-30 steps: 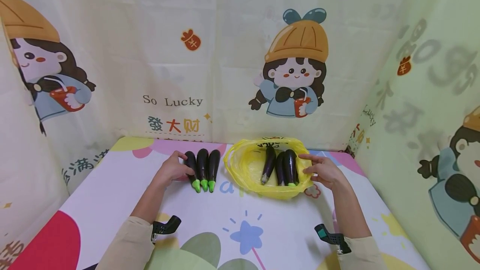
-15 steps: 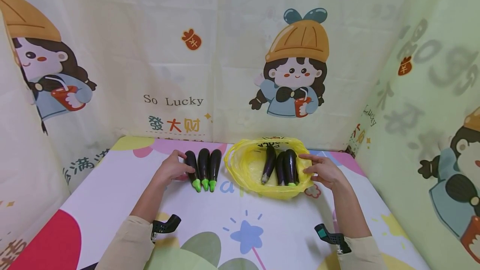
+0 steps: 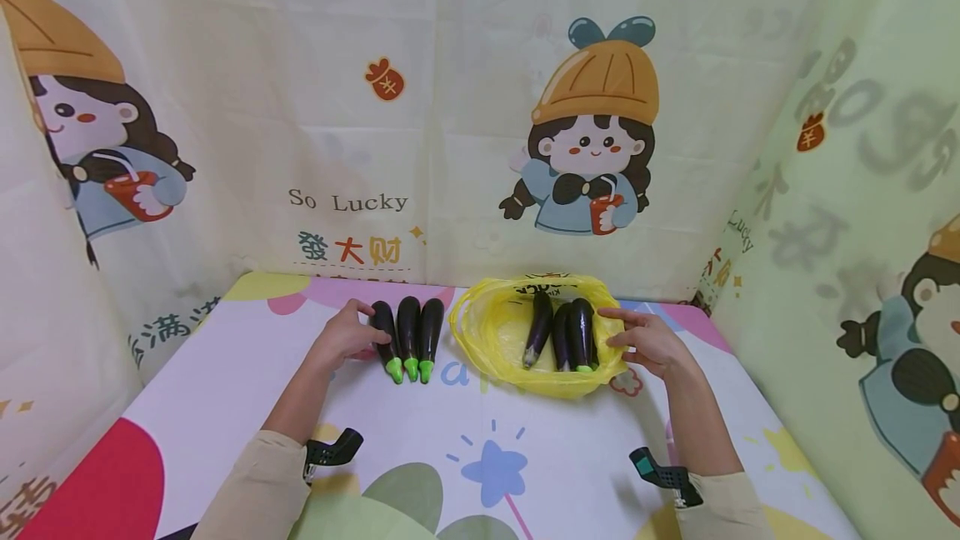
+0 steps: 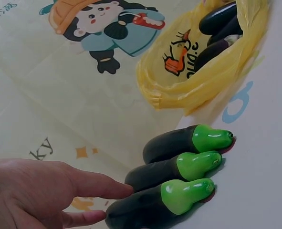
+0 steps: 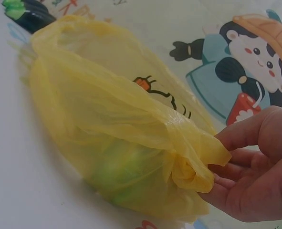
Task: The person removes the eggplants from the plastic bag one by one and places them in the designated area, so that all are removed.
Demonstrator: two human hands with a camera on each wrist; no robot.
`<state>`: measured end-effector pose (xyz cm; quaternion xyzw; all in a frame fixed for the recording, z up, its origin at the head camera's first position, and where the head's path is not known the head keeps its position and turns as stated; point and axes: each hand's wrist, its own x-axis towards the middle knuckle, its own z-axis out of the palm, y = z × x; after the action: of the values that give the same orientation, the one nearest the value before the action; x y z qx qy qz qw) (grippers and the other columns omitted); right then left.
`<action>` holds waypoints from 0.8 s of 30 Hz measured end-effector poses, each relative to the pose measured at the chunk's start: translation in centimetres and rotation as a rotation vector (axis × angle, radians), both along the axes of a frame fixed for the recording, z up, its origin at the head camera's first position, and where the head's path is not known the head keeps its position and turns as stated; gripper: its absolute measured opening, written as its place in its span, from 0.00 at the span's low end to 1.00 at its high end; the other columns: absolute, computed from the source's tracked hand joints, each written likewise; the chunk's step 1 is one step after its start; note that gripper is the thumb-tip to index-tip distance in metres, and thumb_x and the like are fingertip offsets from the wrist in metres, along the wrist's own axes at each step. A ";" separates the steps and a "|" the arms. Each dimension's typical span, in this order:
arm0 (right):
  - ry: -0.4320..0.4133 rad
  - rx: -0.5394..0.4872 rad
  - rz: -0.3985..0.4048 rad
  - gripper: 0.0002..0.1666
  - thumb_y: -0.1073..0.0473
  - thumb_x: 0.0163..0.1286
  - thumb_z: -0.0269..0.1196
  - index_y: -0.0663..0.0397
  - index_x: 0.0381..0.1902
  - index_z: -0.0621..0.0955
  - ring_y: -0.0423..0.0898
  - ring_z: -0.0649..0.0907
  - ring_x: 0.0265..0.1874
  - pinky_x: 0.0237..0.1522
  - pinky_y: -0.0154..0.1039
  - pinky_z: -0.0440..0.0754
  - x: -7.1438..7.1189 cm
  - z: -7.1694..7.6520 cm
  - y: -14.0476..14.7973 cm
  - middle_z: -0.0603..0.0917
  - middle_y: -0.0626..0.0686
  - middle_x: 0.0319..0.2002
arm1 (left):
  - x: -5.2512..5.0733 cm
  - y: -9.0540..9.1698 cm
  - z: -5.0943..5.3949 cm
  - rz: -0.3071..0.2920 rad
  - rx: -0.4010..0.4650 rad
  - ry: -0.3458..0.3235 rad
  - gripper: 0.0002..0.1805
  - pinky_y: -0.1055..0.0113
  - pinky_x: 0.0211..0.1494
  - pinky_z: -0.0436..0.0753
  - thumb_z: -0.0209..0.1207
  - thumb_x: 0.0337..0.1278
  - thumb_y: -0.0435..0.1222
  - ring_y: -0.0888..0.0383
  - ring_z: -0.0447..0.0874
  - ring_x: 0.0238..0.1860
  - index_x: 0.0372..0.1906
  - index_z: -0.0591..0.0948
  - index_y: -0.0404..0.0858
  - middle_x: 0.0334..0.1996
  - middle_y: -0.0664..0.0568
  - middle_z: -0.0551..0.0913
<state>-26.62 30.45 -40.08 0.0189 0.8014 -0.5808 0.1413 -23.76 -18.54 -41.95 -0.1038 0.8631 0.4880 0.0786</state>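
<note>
Three dark purple eggplants with green stem ends lie side by side on the table. My left hand (image 3: 347,335) is at the leftmost eggplant (image 3: 384,340); two fairly straight digits touch it, as the left wrist view shows, where the same hand (image 4: 40,193) comes in from the lower left. The middle eggplant (image 3: 408,332) and the right one (image 3: 431,336) are beside it. To the right, an open yellow plastic bag (image 3: 487,340) has more eggplants (image 3: 581,332) inside. With my right hand (image 5: 255,167) I hold the bag's right rim, its gathered edge between thumb and fingers.
The table (image 3: 412,432) wears a printed cloth with colourful shapes. Cartoon-printed curtains (image 3: 465,148) stand behind it and at both sides. A black strap device (image 3: 333,448) sits on the left wrist, another (image 3: 663,477) on the right.
The view has shifted very slightly. Both hands, the eggplants and the bag keep essentially the same places.
</note>
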 end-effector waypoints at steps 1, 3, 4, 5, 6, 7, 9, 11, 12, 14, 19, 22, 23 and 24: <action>0.000 0.000 0.000 0.36 0.69 0.71 0.62 0.58 0.76 0.71 0.50 0.79 0.52 0.47 0.38 0.87 0.0 0.0 0.0 0.68 0.63 0.73 | 0.0 0.0 0.0 0.000 -0.001 0.001 0.35 0.59 0.43 0.89 0.68 0.60 0.33 0.48 0.86 0.36 0.68 0.65 0.30 0.50 0.30 0.79; 0.000 0.000 0.000 0.36 0.69 0.71 0.62 0.58 0.76 0.71 0.50 0.79 0.52 0.47 0.38 0.87 0.0 0.0 0.0 0.67 0.63 0.73 | 0.0 0.0 0.0 -0.002 -0.005 0.004 0.34 0.59 0.44 0.89 0.68 0.61 0.33 0.48 0.86 0.37 0.67 0.65 0.30 0.52 0.30 0.79; -0.001 -0.001 -0.001 0.35 0.69 0.71 0.62 0.57 0.76 0.71 0.51 0.79 0.53 0.47 0.39 0.88 0.0 0.0 0.0 0.67 0.63 0.73 | 0.0 0.0 0.0 -0.003 -0.008 0.006 0.34 0.59 0.44 0.89 0.68 0.61 0.34 0.48 0.86 0.37 0.67 0.66 0.30 0.53 0.29 0.79; -0.002 -0.001 -0.001 0.35 0.69 0.71 0.62 0.57 0.76 0.71 0.51 0.79 0.53 0.47 0.39 0.88 0.0 0.0 0.0 0.67 0.63 0.73 | 0.0 0.0 0.0 -0.004 -0.012 0.006 0.34 0.59 0.45 0.89 0.68 0.61 0.34 0.48 0.86 0.38 0.67 0.66 0.30 0.54 0.29 0.78; -0.004 -0.001 0.000 0.36 0.69 0.71 0.62 0.57 0.76 0.71 0.51 0.79 0.53 0.47 0.39 0.88 0.0 0.0 0.0 0.67 0.63 0.73 | 0.0 0.0 0.0 -0.005 -0.014 0.007 0.34 0.59 0.45 0.89 0.68 0.61 0.34 0.48 0.86 0.38 0.67 0.66 0.30 0.55 0.29 0.78; -0.004 0.000 0.000 0.36 0.69 0.71 0.62 0.57 0.76 0.71 0.51 0.79 0.53 0.48 0.39 0.88 0.0 0.0 0.0 0.67 0.63 0.73 | 0.0 0.0 0.0 -0.006 -0.017 0.008 0.34 0.59 0.46 0.89 0.68 0.61 0.34 0.48 0.86 0.38 0.67 0.66 0.30 0.55 0.29 0.78; -0.005 0.000 0.000 0.36 0.69 0.71 0.62 0.57 0.76 0.71 0.51 0.79 0.53 0.48 0.39 0.88 0.0 0.1 -0.1 0.67 0.63 0.73 | 0.0 0.0 0.0 -0.007 -0.024 0.010 0.33 0.59 0.46 0.89 0.68 0.61 0.34 0.48 0.86 0.38 0.67 0.67 0.30 0.56 0.29 0.78; -0.006 0.000 0.000 0.36 0.69 0.71 0.63 0.57 0.76 0.71 0.52 0.79 0.54 0.48 0.39 0.88 0.0 0.1 -0.1 0.67 0.64 0.73 | 0.0 0.0 0.0 -0.007 -0.027 0.011 0.33 0.59 0.46 0.89 0.68 0.61 0.34 0.48 0.85 0.39 0.67 0.67 0.30 0.55 0.29 0.78; -0.007 -0.002 -0.001 0.36 0.69 0.71 0.63 0.57 0.76 0.71 0.52 0.79 0.54 0.48 0.39 0.88 0.0 0.1 0.0 0.67 0.63 0.73 | 0.0 0.0 0.1 -0.007 -0.029 0.012 0.33 0.59 0.46 0.89 0.68 0.61 0.34 0.48 0.85 0.38 0.67 0.67 0.30 0.55 0.30 0.78; -0.010 -0.003 -0.003 0.36 0.69 0.71 0.63 0.57 0.76 0.71 0.52 0.79 0.54 0.48 0.39 0.88 0.0 0.0 0.0 0.67 0.64 0.73 | 0.0 0.0 0.1 -0.008 -0.029 0.014 0.33 0.59 0.46 0.89 0.68 0.61 0.34 0.48 0.85 0.39 0.67 0.67 0.30 0.55 0.30 0.78; -0.012 -0.005 -0.002 0.36 0.69 0.71 0.63 0.57 0.76 0.70 0.53 0.79 0.55 0.49 0.40 0.88 -0.1 0.0 0.0 0.66 0.64 0.73 | 0.0 0.0 0.0 -0.006 -0.029 0.021 0.33 0.58 0.47 0.89 0.67 0.61 0.34 0.47 0.85 0.39 0.67 0.67 0.30 0.55 0.29 0.78; -0.013 -0.009 0.001 0.36 0.69 0.71 0.62 0.57 0.76 0.70 0.53 0.78 0.56 0.49 0.40 0.88 0.0 0.0 0.0 0.66 0.64 0.74 | -0.1 -0.1 -0.2 -0.004 -0.029 0.027 0.33 0.58 0.46 0.89 0.67 0.61 0.34 0.47 0.84 0.39 0.67 0.67 0.30 0.53 0.30 0.78; -0.013 -0.010 0.002 0.36 0.69 0.71 0.62 0.57 0.77 0.70 0.53 0.78 0.56 0.50 0.40 0.88 0.0 0.0 0.0 0.66 0.64 0.74 | -0.1 -0.1 -0.3 -0.004 -0.027 0.029 0.33 0.59 0.46 0.88 0.67 0.60 0.33 0.47 0.84 0.39 0.67 0.66 0.30 0.52 0.31 0.79; -0.013 -0.010 0.003 0.36 0.69 0.71 0.62 0.58 0.77 0.70 0.53 0.78 0.56 0.50 0.40 0.88 0.0 0.1 0.0 0.66 0.64 0.74 | -0.1 -0.1 -0.4 -0.004 -0.026 0.031 0.34 0.59 0.46 0.88 0.68 0.60 0.33 0.48 0.84 0.38 0.67 0.66 0.30 0.51 0.31 0.79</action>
<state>-26.64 30.43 -40.01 0.0208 0.7977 -0.5843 0.1477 -23.91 -18.65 -42.33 -0.0956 0.8707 0.4781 0.0648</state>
